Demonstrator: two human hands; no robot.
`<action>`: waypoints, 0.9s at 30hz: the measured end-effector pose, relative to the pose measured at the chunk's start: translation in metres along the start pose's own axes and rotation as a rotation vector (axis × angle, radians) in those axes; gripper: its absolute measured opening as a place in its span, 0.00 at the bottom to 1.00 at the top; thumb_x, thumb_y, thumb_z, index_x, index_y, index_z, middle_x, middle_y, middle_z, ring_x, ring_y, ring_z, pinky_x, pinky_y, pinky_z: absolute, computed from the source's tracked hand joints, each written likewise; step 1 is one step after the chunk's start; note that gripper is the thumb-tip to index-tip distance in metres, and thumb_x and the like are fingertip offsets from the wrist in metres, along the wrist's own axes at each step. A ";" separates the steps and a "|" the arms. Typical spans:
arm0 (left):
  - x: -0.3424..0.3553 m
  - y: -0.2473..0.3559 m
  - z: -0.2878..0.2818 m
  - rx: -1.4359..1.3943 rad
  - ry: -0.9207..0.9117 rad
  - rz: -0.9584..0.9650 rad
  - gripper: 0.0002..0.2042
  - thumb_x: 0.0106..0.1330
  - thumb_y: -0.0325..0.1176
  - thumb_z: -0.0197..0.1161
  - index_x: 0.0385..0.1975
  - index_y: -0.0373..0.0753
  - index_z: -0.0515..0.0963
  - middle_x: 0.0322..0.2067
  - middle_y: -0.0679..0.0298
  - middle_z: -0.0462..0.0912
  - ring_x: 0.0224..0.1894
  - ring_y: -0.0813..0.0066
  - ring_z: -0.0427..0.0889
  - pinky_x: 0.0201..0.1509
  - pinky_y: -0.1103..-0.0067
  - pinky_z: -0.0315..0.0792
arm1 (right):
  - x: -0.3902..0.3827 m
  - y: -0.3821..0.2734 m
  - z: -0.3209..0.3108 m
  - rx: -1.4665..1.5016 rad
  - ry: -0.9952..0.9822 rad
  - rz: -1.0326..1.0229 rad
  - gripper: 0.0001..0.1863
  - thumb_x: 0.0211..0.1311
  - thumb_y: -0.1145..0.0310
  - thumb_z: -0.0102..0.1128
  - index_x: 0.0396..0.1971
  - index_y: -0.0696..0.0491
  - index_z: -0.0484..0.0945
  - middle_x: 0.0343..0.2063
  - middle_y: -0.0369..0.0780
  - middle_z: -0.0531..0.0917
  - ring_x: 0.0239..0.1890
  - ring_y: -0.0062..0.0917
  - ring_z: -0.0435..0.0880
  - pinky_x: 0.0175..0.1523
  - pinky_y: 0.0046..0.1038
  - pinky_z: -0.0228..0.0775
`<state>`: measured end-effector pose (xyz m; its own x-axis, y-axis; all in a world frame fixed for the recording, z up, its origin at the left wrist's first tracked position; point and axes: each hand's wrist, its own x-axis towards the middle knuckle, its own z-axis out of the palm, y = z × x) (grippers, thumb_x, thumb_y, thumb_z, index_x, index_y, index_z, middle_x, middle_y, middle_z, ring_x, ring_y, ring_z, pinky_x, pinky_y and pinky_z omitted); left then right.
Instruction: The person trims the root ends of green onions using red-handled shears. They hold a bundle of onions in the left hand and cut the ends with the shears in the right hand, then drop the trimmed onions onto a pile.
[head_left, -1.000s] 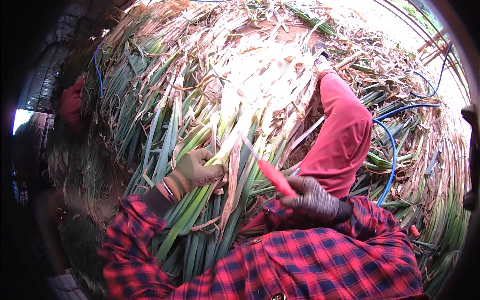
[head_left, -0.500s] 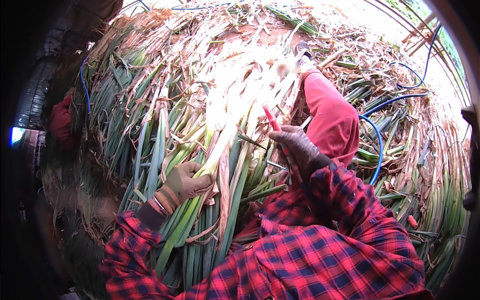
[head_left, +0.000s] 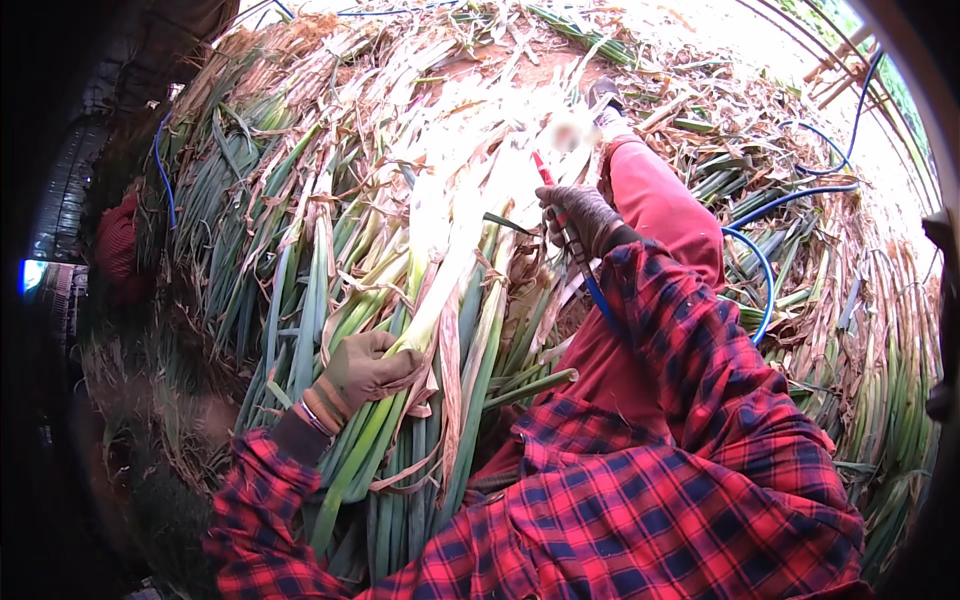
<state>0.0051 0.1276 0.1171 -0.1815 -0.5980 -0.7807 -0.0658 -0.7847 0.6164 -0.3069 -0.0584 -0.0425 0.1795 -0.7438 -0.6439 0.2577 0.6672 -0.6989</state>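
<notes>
My left hand [head_left: 366, 372], in a brownish glove, is closed around a leek-like green onion [head_left: 432, 310]. The stalk's pale lower part points away from me, and its green leaves trail back under my forearm. Gloved and closed too, my right hand [head_left: 588, 215] holds a slim air nozzle [head_left: 542, 168] with a red tip pointing away. A blue hose runs back from the nozzle beneath my right sleeve. The nozzle tip is apart from the stalk, to its right. Glare washes out the stalk ends ahead of my hands.
Piled green onions [head_left: 240, 270] with dry outer leaves lie to my left, with more stalks [head_left: 880, 370] on the right. My red-trousered leg [head_left: 665, 215] stretches forward between them. A blue hose [head_left: 768, 285] loops right of my knee. Dry peelings [head_left: 650, 65] cover the ground ahead.
My right hand has moved forward with the nozzle, away from my body, and the blue hose behind it has come into sight. My left hand keeps its grip, nearly still.
</notes>
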 end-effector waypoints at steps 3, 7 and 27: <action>0.005 -0.014 -0.023 -0.003 -0.013 -0.001 0.11 0.70 0.32 0.62 0.30 0.30 0.74 0.21 0.68 0.73 0.24 0.75 0.80 0.32 0.74 0.83 | 0.007 -0.007 0.007 -0.029 0.007 -0.003 0.15 0.57 0.62 0.72 0.26 0.55 0.76 0.17 0.38 0.76 0.12 0.26 0.73 0.16 0.31 0.68; 0.012 -0.016 -0.033 0.078 -0.073 0.021 0.10 0.70 0.32 0.59 0.28 0.33 0.73 0.20 0.71 0.70 0.20 0.84 0.69 0.26 0.83 0.71 | 0.015 -0.012 -0.002 0.023 -0.034 0.020 0.14 0.58 0.61 0.71 0.28 0.54 0.76 0.18 0.36 0.76 0.15 0.25 0.73 0.18 0.30 0.70; -0.014 0.003 -0.002 0.078 -0.021 0.092 0.18 0.59 0.26 0.71 0.42 0.23 0.71 0.34 0.52 0.84 0.35 0.66 0.88 0.37 0.71 0.87 | -0.269 0.055 0.033 -0.397 -0.620 -0.026 0.24 0.62 0.61 0.69 0.52 0.59 0.75 0.33 0.35 0.81 0.36 0.16 0.78 0.42 0.22 0.73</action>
<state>0.0092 0.1338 0.1296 -0.2110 -0.6628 -0.7185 -0.1239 -0.7110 0.6922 -0.3101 0.1769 0.1029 0.7124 -0.5671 -0.4134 -0.0732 0.5259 -0.8474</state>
